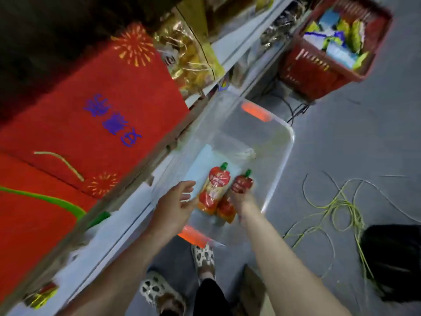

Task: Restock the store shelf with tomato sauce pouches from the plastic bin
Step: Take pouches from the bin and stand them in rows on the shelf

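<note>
Now our right hand (242,195) curls its fingers round a tomato sauce pouch (243,184), just under its green cap (248,172). Our left hand (175,202) is open, with fingers spread a little, and it holds nothing. It sits just beside a second pouch (216,185). It may touch the edge, but it is too blurry to tell. A third pouch (226,210) peeks out from under that one. All three are low in the clear plastic bin (289,142) on the floor. The store shelf (114,233) is right next to the bin on our left, with red gift boxes (102,99) higher up. A red basket (319,71) is farther off.

We think the pouches are soft and a bit floppy, with smooth skin that could slip. They look light enough for one hand. The best place to hold is the firm top near the cap, or flat across the middle. Squeezing hard could make one bulge or leak, so a gentle hold is best.
</note>
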A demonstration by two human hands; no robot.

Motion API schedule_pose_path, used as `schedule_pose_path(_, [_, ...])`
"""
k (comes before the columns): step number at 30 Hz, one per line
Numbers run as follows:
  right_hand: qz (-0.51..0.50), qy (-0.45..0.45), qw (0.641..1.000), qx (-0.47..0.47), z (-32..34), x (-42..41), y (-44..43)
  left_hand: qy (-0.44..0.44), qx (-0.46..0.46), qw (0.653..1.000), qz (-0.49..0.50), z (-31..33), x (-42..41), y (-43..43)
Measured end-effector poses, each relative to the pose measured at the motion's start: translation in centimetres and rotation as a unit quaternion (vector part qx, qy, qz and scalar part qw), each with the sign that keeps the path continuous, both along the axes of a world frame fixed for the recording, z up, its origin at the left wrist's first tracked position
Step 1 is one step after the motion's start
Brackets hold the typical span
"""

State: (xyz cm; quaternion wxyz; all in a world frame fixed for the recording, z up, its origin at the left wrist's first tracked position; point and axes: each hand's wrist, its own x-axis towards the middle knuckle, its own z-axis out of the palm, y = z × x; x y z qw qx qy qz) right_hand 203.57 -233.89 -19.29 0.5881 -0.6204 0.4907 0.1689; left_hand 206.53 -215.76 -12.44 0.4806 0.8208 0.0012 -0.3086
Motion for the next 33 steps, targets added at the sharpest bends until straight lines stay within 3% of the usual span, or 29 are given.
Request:
schedule_pose_path(6, [-0.033, 0.038, 0.999, -0.013, -8.5, 3.4, -0.8, 0.021, 0.076, 0.997, -0.019, -8.6, 2.1, -4.2])
schedule_pose_path(9, [0.064, 0.110, 0.990, -0.063, -10.0, 6.3, -2.0, 0.025, 0.124, 0.991, -0.049, -11.2, 3.2, -5.6])
schedule_pose_path(14, [0.148, 0.089, 0.967, -0.186, -11.2, 9.1, -4.7, 0.034, 0.220, 0.973, -0.064, -14.7, 4.8, -7.6])
schedule_pose_path(17, [0.093, 0.118, 0.973, -0.177, -11.6, 9.8, -4.9, 0.080, 0.311, 0.945, -0.060, -16.5, 5.1, -8.7])
schedule_pose_path(20, [0.072, 0.118, 0.981, -0.135, -12.2, 9.8, -4.5, 0.067, 0.364, 0.928, -0.040, -18.1, 5.0, -8.9])
schedule_pose_path(24, [-0.004, 0.068, 0.997, -0.048, -12.9, 9.5, -4.0, 0.081, 0.329, 0.941, -0.017, -18.9, 5.5, -8.4])
schedule_pose_path(33, [-0.051, -0.061, 0.996, -0.035, -7.1, 8.4, -4.9, 0.105, 0.192, 0.974, 0.050, -14.7, 6.4, -7.4])
